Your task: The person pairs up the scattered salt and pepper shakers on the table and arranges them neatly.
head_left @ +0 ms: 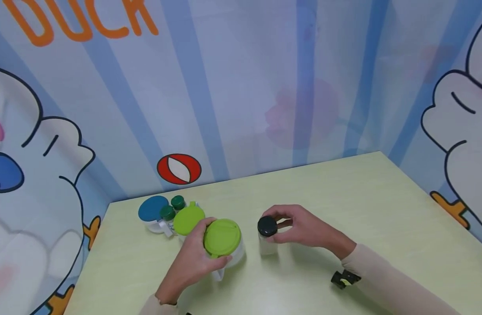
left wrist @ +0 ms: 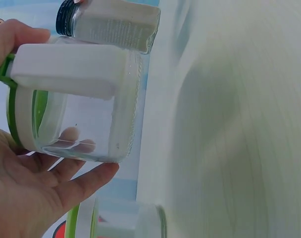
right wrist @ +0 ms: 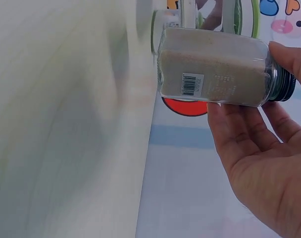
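Observation:
My left hand (head_left: 193, 258) grips a clear jar (left wrist: 91, 119) with a bright green lid (head_left: 223, 237) and a white handle (left wrist: 66, 69). Its thumb and fingers curl around the jar near the lid. To the right, my right hand (head_left: 304, 225) holds a clear glass bottle (right wrist: 215, 67) by its upper part, close below the black cap (head_left: 267, 226). Greyish-brown powder fills much of this bottle, and a barcode label (right wrist: 191, 84) shows on its side. Both containers are upright and side by side, with a small gap between them in the head view.
Behind my left hand stand a second green-lidded jar (head_left: 188, 218), a blue-lidded jar (head_left: 153, 209) and two small green-capped bottles (head_left: 178, 202). A small black object (head_left: 345, 279) shows beside my right sleeve. A printed cloth backdrop (head_left: 241, 87) borders the pale table (head_left: 343, 188).

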### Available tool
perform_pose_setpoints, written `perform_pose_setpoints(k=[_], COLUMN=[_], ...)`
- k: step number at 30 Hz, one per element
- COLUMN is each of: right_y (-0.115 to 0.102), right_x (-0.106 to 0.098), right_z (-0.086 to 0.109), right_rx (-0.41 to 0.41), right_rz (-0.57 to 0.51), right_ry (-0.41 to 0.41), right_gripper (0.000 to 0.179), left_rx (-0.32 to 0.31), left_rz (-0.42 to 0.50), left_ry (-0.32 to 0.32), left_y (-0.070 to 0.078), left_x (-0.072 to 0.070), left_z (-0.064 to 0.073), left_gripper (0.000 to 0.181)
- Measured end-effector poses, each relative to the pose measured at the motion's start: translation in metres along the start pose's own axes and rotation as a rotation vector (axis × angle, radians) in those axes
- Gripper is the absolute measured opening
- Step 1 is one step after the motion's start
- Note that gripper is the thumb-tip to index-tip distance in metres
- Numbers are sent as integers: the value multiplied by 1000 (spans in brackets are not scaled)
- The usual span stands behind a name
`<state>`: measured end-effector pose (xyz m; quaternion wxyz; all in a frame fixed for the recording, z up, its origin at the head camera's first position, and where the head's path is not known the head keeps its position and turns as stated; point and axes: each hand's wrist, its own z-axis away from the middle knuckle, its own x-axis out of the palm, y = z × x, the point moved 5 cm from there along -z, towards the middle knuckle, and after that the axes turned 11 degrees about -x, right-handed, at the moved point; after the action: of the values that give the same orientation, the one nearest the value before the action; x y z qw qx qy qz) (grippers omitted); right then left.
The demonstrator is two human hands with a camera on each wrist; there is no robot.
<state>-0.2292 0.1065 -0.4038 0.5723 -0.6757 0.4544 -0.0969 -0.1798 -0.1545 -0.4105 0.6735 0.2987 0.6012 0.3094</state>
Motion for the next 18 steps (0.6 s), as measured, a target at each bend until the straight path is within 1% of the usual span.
perform_pose_setpoints(k=[3, 9, 14, 18], right_y=[0, -1, 1, 4], right_x=[-6, -17, -26, -36], right_z=[6, 14, 21, 28], right_rx=[0, -3, 4, 10], right_rz=[10, 33, 49, 70], right_ry=[11, 19, 26, 40], right_gripper=[34, 35, 36, 35], left_rx=[13, 61, 106, 137], left_rz=[4, 4, -1, 7], left_ry=[-5, 9, 2, -13], left_y=[4, 10, 17, 25], left_x=[4, 13, 25, 36], left_z=[-3, -11, -16, -20], left_gripper=[89, 87, 88, 89])
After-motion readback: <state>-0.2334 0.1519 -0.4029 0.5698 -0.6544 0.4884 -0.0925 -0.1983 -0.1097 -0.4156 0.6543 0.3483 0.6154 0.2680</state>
